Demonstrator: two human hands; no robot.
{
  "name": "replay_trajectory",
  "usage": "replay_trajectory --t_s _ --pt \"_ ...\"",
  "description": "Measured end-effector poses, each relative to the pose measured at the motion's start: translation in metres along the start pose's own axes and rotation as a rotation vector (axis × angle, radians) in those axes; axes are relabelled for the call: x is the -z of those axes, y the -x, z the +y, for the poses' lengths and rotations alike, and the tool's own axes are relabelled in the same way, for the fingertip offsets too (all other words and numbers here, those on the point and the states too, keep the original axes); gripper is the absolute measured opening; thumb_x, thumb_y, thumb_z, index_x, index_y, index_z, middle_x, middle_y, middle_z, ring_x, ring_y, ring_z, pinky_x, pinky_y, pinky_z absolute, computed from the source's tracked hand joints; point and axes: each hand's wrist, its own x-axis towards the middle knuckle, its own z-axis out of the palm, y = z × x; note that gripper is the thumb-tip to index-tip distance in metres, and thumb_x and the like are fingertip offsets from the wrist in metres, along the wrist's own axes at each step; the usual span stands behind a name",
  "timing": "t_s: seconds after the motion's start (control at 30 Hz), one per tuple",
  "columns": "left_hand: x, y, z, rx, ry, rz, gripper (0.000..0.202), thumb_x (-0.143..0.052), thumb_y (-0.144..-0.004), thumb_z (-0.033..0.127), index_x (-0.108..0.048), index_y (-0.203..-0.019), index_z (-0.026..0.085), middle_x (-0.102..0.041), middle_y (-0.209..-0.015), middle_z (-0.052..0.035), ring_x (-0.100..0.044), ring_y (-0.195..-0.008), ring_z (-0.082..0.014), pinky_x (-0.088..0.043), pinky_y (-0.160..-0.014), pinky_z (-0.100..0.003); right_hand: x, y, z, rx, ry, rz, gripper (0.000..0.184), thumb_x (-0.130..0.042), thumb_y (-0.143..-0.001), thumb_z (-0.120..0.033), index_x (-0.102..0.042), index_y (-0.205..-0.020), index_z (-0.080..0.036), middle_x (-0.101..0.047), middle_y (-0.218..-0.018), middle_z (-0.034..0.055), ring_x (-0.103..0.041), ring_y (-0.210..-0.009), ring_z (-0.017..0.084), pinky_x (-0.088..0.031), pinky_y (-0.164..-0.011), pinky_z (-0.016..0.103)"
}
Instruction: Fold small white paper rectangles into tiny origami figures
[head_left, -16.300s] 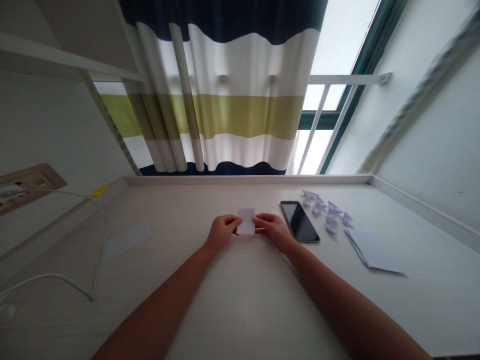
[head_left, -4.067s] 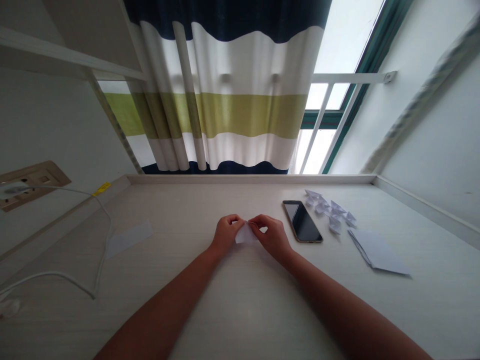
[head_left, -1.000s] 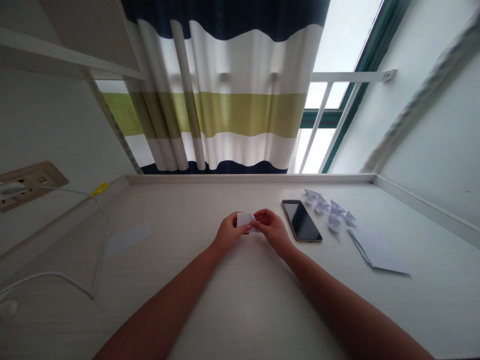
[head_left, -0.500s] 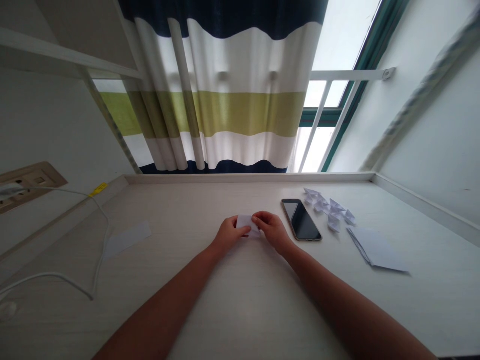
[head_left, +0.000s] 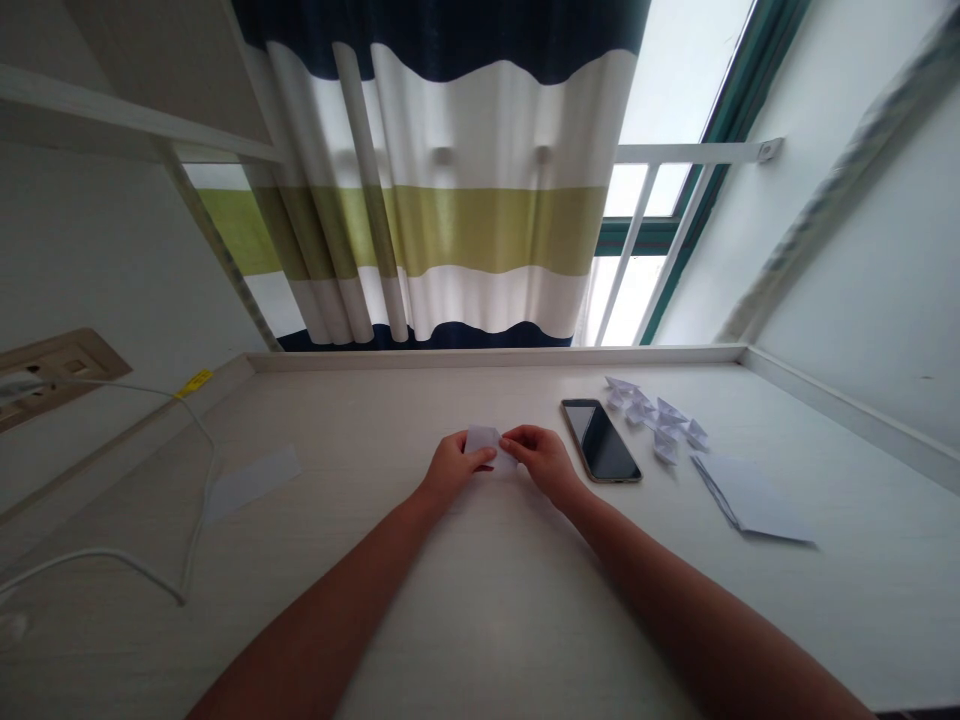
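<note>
A small folded piece of white paper (head_left: 484, 440) is pinched between both my hands over the middle of the pale wooden table (head_left: 465, 600). My left hand (head_left: 448, 468) grips its left side with thumb on top. My right hand (head_left: 544, 460) is closed on its right edge with fingertips pressed together. Part of the paper is hidden behind my fingers.
A dark phone (head_left: 600, 440) lies just right of my hands. Beyond it sit several small folded paper shapes (head_left: 660, 420) and a stack of white sheets (head_left: 750, 500). A paper strip (head_left: 251, 480) and a white cable (head_left: 187, 520) lie at the left. A striped curtain (head_left: 450, 200) hangs behind.
The paper has gone from a flat upright rectangle to a smaller folded piece. Over the last second my hands barely shifted, only the fingers working on the paper.
</note>
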Motion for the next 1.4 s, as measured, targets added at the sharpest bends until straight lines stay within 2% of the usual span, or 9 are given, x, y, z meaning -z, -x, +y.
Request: replay_trajectory --t_s 0.2,0.47,0.67,0.77,0.9,1.0,1.17,1.27,1.4 --pt "0.002 -0.002 -0.001 -0.007 0.034 0.054 0.018 -0.068 -0.054 0.017 -0.062 -0.069 0.01 -0.061 -0.065 -0.0017 -0.057 -0.063 -0.0123 -0.051 -0.061 -0.026 -0.001 0.001 -0.002 -0.031 0.002 -0.055 0.019 -0.06 -0.065 -0.033 -0.062 -0.066 -0.014 -0.059 -0.058 0.0016 -0.052 -0.05 0.012 -0.042 -0.052 0.025" --pt "0.002 -0.001 0.001 0.001 0.052 0.055 0.02 -0.069 -0.053 0.017 -0.061 -0.07 0.01 -0.061 -0.067 -0.0023 -0.057 -0.064 -0.0127 -0.052 -0.061 -0.027 -0.001 0.001 -0.003 0.013 0.097 -0.039 0.016 -0.058 -0.068 -0.031 -0.059 -0.064 -0.016 -0.053 -0.049 -0.0021 -0.047 -0.045 0.01 -0.037 -0.047 0.023" --pt "-0.001 0.003 0.003 -0.03 -0.052 -0.047 0.021 -0.068 -0.055 0.017 -0.059 -0.073 0.012 -0.058 -0.067 -0.0003 -0.056 -0.063 -0.012 -0.051 -0.056 -0.025 0.0 0.001 0.003 0.069 0.055 -0.004 0.018 -0.059 -0.068 -0.034 -0.06 -0.069 -0.016 -0.061 -0.066 0.0026 -0.053 -0.06 0.013 -0.042 -0.058 0.025" --pt "-0.001 0.004 0.002 -0.075 -0.094 -0.082 0.023 -0.069 -0.054 0.019 -0.055 -0.071 0.014 -0.055 -0.062 0.0023 -0.055 -0.061 -0.012 -0.052 -0.055 -0.026 0.0 0.0 0.005 0.063 0.033 0.017 0.017 -0.059 -0.067 -0.033 -0.061 -0.068 -0.017 -0.06 -0.064 0.0022 -0.053 -0.059 0.014 -0.041 -0.057 0.026" --pt "-0.001 0.005 0.0 -0.141 -0.114 -0.112 0.029 -0.066 -0.061 0.029 -0.056 -0.084 0.015 -0.058 -0.064 0.0016 -0.056 -0.061 -0.0126 -0.049 -0.056 -0.024 0.001 -0.001 0.006 0.042 -0.035 0.022 0.017 -0.061 -0.065 -0.033 -0.059 -0.064 -0.016 -0.059 -0.061 0.0008 -0.052 -0.057 0.013 -0.04 -0.056 0.025" --pt "0.0 0.006 0.0 -0.227 -0.18 -0.077 0.029 -0.058 -0.069 0.035 -0.059 -0.089 0.014 -0.06 -0.064 -0.0001 -0.055 -0.057 -0.0114 -0.043 -0.052 -0.021 0.001 -0.002 0.004 0.008 -0.083 0.024 0.018 -0.061 -0.063 -0.034 -0.058 -0.062 -0.016 -0.056 -0.058 -0.0004 -0.049 -0.054 0.012 -0.038 -0.053 0.024" --pt "0.001 0.008 -0.001 -0.323 -0.285 0.045 0.025 -0.059 -0.069 0.032 -0.057 -0.088 0.016 -0.051 -0.05 0.0056 -0.046 -0.047 -0.0079 -0.034 -0.045 -0.018 0.0 0.0 0.0 -0.025 -0.097 0.022 0.018 -0.063 -0.061 -0.033 -0.056 -0.06 -0.016 -0.054 -0.055 -0.0014 -0.047 -0.052 0.011 -0.035 -0.051 0.024" --pt "0.001 0.008 -0.002 -0.341 -0.298 0.068 0.019 -0.06 -0.068 0.032 -0.057 -0.08 0.016 -0.055 -0.054 0.004 -0.05 -0.05 -0.0088 -0.036 -0.047 -0.018 0.0 0.001 -0.002 -0.032 -0.091 0.016 0.018 -0.062 -0.061 -0.033 -0.056 -0.059 -0.016 -0.054 -0.055 -0.0012 -0.047 -0.052 0.011 -0.035 -0.051 0.024" --pt "0.0 0.009 -0.001 -0.372 -0.312 0.043 0.015 -0.061 -0.067 0.03 -0.059 -0.07 0.016 -0.061 -0.067 -0.0008 -0.057 -0.065 -0.0127 -0.044 -0.059 -0.021 0.0 0.002 -0.002 -0.028 -0.064 0.027 0.016 -0.061 -0.062 -0.031 -0.057 -0.06 -0.016 -0.055 -0.056 -0.0009 -0.048 -0.053 0.011 -0.036 -0.052 0.024"
